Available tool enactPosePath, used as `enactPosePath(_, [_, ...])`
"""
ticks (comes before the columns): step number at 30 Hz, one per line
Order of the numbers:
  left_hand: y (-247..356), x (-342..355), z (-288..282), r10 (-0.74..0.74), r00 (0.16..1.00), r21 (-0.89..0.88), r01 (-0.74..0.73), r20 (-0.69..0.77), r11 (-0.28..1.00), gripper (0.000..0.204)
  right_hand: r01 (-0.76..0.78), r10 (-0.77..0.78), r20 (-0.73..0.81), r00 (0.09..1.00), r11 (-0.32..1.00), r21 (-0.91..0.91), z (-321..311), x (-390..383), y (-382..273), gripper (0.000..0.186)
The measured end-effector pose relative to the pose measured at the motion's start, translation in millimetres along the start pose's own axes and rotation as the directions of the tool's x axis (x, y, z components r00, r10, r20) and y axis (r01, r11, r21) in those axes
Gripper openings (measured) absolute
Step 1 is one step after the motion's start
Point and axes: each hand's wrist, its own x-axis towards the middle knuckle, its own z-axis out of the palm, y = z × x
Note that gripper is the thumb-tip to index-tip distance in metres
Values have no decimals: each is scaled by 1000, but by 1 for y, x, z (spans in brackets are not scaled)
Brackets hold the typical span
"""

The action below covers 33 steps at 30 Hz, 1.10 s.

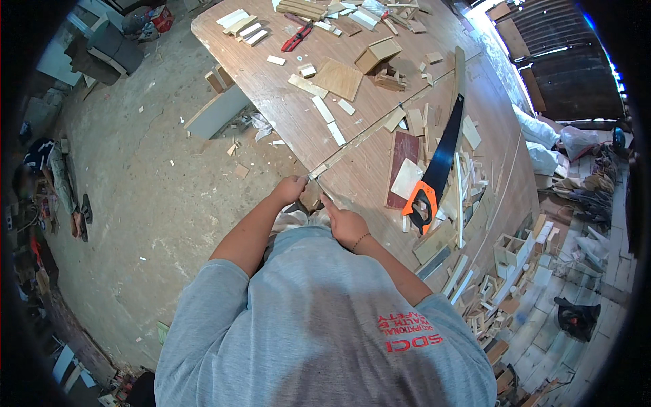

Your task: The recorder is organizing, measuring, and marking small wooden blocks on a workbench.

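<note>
My left hand point(291, 190) is at the near corner of the wood-topped table point(369, 163), fingers pinched by the end of a thin pale strip point(342, 152) that runs across the tabletop. What it pinches is too small to name. Just right of it is my right hand point(348, 225), its index finger stretched along the table edge and the other fingers curled under. A small dark, thin thing shows at that fingertip; its kind cannot be made out. To the right lies a handsaw point(441, 169) with a black blade and an orange-and-black handle, apart from both hands.
Wood offcuts, a square thin board point(339, 79), a small wooden box point(378, 54) and a red utility knife point(297, 37) lie on the table. A dark red board point(403, 163) is beside the saw. Scrap wood piles up at right. Another person point(62, 180) is far left.
</note>
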Motion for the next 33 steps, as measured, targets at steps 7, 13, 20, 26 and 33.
enactPosePath(7, [-4,2,0,24,1000,34,-24,-9,999,51,14,-15,18,1000,1000,21,-6,1,-2,53])
enactPosePath(13, [-8,6,4,63,998,70,-61,-19,996,51,-24,24,-19,1000,1000,-14,3,45,-10,54])
enactPosePath(20, [1,-4,1,20,1000,34,-20,-15,999,53,-45,56,125,991,995,-89,-29,-2,-20,52])
enactPosePath(26, [0,3,3,-4,1000,68,4,-9,998,53,-48,50,18,999,994,-101,-9,41,-21,50])
enactPosePath(33, [2,-4,-1,-35,999,49,35,-10,998,53,-71,84,114,990,990,-119,-47,-7,-37,50])
